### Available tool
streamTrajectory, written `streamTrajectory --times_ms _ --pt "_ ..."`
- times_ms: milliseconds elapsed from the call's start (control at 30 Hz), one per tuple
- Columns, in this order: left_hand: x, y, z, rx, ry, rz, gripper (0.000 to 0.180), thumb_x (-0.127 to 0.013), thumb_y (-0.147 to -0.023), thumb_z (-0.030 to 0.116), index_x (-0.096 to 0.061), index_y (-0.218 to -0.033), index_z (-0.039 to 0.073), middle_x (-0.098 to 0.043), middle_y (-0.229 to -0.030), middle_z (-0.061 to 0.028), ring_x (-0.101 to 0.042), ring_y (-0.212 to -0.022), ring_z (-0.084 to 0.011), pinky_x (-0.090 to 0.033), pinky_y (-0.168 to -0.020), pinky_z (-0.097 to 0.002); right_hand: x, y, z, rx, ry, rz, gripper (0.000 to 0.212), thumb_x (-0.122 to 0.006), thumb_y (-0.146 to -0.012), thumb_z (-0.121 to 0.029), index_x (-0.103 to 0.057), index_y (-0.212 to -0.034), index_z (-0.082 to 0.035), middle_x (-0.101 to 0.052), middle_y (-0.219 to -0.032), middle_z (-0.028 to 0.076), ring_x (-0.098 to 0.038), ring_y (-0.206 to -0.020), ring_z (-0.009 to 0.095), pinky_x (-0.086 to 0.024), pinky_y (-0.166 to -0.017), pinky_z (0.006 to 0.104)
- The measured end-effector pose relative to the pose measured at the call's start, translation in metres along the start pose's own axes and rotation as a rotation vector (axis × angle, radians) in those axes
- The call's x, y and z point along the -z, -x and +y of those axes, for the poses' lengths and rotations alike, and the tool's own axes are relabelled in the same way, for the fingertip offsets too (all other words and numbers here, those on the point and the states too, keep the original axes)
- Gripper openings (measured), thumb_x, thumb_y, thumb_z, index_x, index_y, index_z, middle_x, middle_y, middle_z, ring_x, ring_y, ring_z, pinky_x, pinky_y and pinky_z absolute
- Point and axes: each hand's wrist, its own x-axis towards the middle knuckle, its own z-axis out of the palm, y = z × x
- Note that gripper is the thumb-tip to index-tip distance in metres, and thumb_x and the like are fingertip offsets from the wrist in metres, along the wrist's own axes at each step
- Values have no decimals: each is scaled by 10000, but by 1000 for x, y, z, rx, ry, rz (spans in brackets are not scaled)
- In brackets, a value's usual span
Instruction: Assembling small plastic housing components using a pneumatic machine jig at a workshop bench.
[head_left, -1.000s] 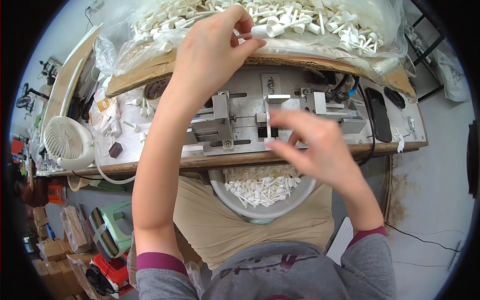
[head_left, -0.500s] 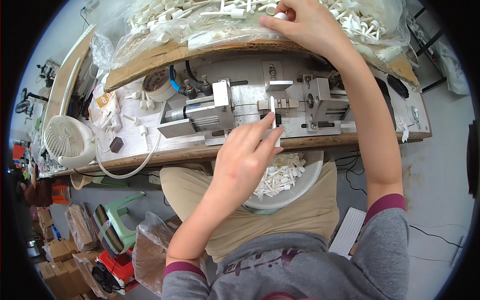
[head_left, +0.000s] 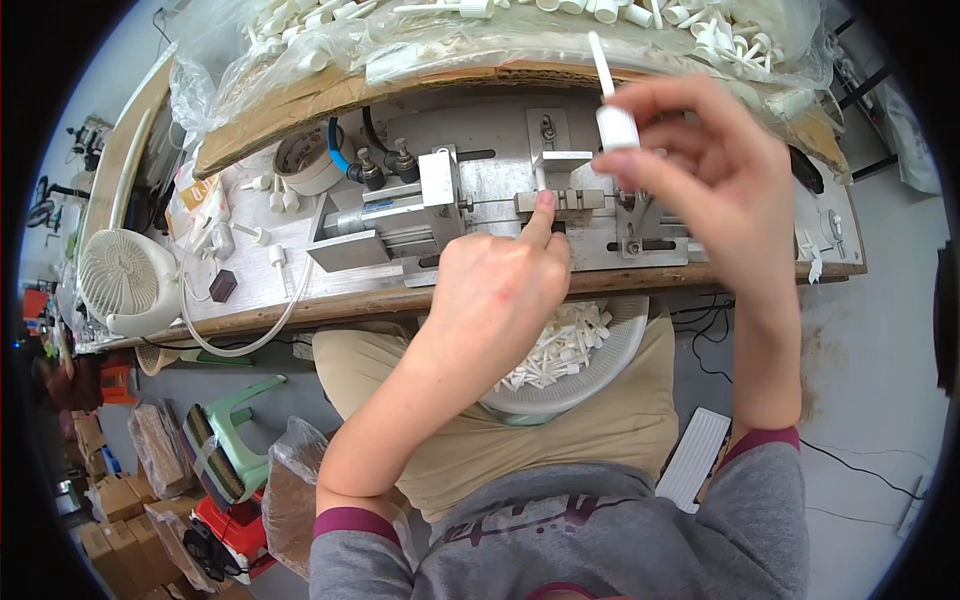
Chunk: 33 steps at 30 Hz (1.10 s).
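My right hand (head_left: 715, 165), smeared by motion, pinches a white cap with a stem (head_left: 617, 126) between thumb and fingers. Its stem points up, above the right part of a metal clamping fixture (head_left: 490, 235). At the middle of that fixture, the outstretched index finger of my left hand (head_left: 500, 290) rests on a white stem (head_left: 541, 178) lying across a small notched metal block (head_left: 580, 200). The other left fingers are folded, their tips hidden. Between my legs, a white basket (head_left: 625, 365) holds many short white pieces (head_left: 560, 350), partly covered by my left hand.
A cardboard tray (head_left: 290, 115) lined with clear plastic holds heaps of white caps with stems (head_left: 735, 40) behind the fixture. Tape roll (head_left: 310, 165), blue and black hoses (head_left: 345, 150), loose caps and a small fan (head_left: 125, 280) occupy the left. The wooden bench edge (head_left: 370, 298) runs before me.
My right hand has come from the tray toward me, bringing out a capped stem. My left index finger has moved slightly farther in over the block, and less of the stem there shows.
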Motion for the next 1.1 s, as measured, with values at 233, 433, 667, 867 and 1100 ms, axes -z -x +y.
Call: streamTrajectory --times_ms 233,433,667,867,1100 --pt "49 -32 -39 60 390 363 309 -822 -807 181 -756 -1088 70 -744 -878 -47 -637 -628 -89 -487 -586 -231 -16 68 24 300 617 -71 333 -752 -748 14 -650 -1064 0 -654 -1210 153 -690 -968 278 -570 -813 362" --pt "66 -105 -93 265 237 518 344 -812 -816 271 -708 -924 -38 -710 -838 -184 -685 -786 -282 -537 -708 -377 -41 70 39 379 832 -196 269 -655 -729 -51 -627 -990 8 -673 -1267 199 -579 -503 182 -505 -510 293" --pt "53 -124 -101 432 255 273 468 -835 -776 399 -707 -908 -31 -712 -862 -187 -681 -773 -305 -534 -694 -383 -43 52 32 333 922 -280 170 -650 -718 -53 -554 -855 -19 -676 -1238 225 -648 -540 218 -522 -501 310" --pt "59 -62 -59 107 423 524 231 -775 -831 46 -766 -1061 35 -677 -997 -38 -671 -842 -88 -560 -653 -213 -34 43 21 259 824 -350 188 -679 -771 -78 -603 -933 -20 -714 -1097 181 -697 -658 264 -550 -575 356" --pt "38 5 -16 66 558 379 379 -788 -745 -52 -752 -1110 40 -637 -1261 -108 -687 -915 -158 -628 -717 -271 46 -75 24 527 1214 129 194 -697 -831 -57 -667 -1019 -24 -684 -985 123 -673 -815 224 -540 -706 335"
